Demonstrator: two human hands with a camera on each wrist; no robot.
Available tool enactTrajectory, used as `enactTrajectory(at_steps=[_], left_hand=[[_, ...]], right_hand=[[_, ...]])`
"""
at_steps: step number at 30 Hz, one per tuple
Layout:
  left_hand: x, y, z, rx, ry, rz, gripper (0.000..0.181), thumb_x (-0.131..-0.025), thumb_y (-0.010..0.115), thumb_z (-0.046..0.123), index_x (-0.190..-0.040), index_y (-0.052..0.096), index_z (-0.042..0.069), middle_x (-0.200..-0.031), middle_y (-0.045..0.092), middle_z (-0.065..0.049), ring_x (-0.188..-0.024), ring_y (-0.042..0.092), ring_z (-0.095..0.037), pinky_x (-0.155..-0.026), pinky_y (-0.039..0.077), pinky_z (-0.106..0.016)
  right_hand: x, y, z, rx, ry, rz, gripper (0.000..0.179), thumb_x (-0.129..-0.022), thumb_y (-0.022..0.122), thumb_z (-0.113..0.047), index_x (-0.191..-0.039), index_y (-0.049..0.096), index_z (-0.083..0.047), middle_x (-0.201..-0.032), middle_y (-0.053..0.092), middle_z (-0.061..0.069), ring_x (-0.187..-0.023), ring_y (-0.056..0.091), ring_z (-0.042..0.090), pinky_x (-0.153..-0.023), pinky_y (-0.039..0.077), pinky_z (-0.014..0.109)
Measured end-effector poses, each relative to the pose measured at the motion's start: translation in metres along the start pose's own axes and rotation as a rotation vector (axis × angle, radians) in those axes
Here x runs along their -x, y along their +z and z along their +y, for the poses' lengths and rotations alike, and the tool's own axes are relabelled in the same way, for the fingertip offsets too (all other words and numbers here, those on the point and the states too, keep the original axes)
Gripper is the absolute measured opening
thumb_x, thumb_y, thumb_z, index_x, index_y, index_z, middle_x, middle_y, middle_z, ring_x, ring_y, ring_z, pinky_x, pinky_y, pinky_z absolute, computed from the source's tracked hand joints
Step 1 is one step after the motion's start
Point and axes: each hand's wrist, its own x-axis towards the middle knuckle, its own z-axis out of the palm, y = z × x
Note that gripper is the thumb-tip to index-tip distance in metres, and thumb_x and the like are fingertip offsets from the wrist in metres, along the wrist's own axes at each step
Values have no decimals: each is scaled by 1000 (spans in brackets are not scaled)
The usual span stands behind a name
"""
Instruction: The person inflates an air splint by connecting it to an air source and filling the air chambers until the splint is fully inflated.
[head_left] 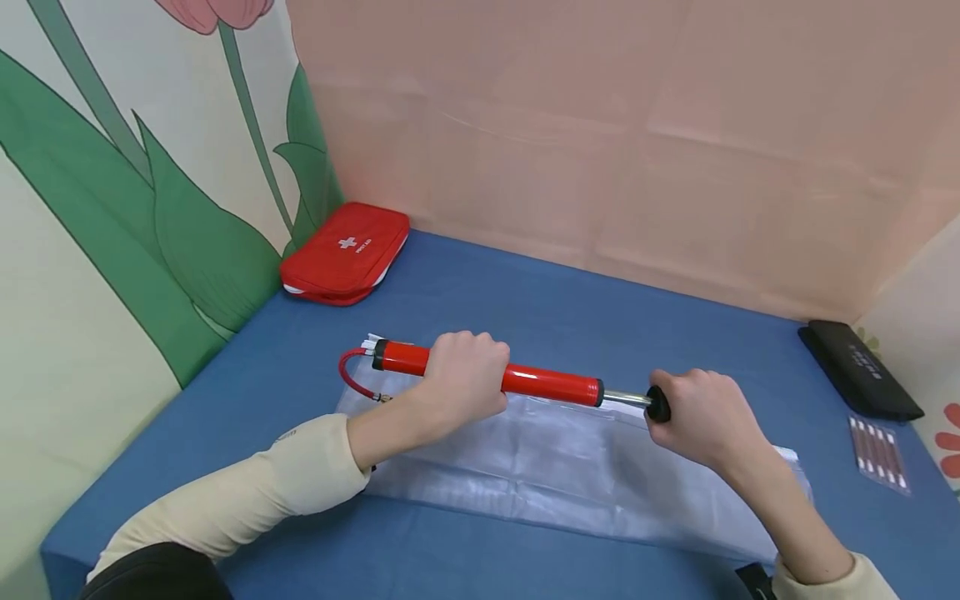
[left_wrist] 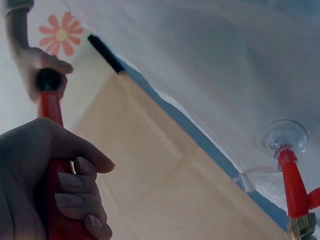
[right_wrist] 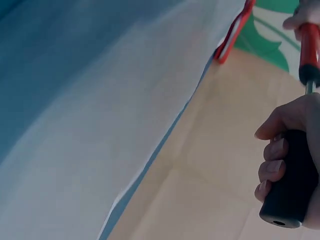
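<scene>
A red hand pump (head_left: pixel 551 383) is held above the table, lying nearly level. My left hand (head_left: pixel 467 377) grips its barrel, fingers wrapped round it in the left wrist view. My right hand (head_left: pixel 697 414) holds the black handle (right_wrist: pixel 290 182), with a short length of metal rod (head_left: pixel 626 398) showing out of the barrel. From the pump's far left end a red hose (head_left: pixel 347 367) curves down. In the left wrist view a red nozzle (left_wrist: pixel 293 185) with a brass fitting (left_wrist: pixel 301 227) meets a clear valve (left_wrist: pixel 285 137) on a translucent plastic sheet (head_left: pixel 555 467).
A red first aid case (head_left: pixel 348 254) lies at the back left corner of the blue table (head_left: pixel 525 279). At the right edge are a black pouch (head_left: pixel 858 371) and a clear packet of several swab-like sticks (head_left: pixel 879 454). Walls stand at the left, back and right.
</scene>
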Motion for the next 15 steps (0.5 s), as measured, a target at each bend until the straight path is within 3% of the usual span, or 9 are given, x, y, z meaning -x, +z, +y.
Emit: enactTrajectory(at_steps=[6,9,15], left_hand=[[-1,2,11,-27,-12,-10,21,-68,80,30,-72,65,16,-50,45,4,-44,46,-11,-42,40,-24],[-2,4,18,-40,-6,-14,23,-68,81,33,-74,66,16,-50,46,4,-45,47,-11,-43,41,-23],[-2,8,26,-48,54,-11,20,-69,80,32,-75,69,17,-50,46,4,-44,46,-10,-43,41,-24]], right_hand=[[-19,7,-23,-9,-8,-33,24,-65,63,-6,-63,41,-15,-50,27,-6,-45,26,10,-44,21,25],[-26,11,-33,-11,6,-51,21,-64,66,-7,-63,46,-14,-50,31,-6,-43,30,10,-43,28,26],[-26,21,-41,-18,-6,-36,22,-64,69,-10,-65,48,-15,-50,31,-7,-43,31,10,-44,29,27]])
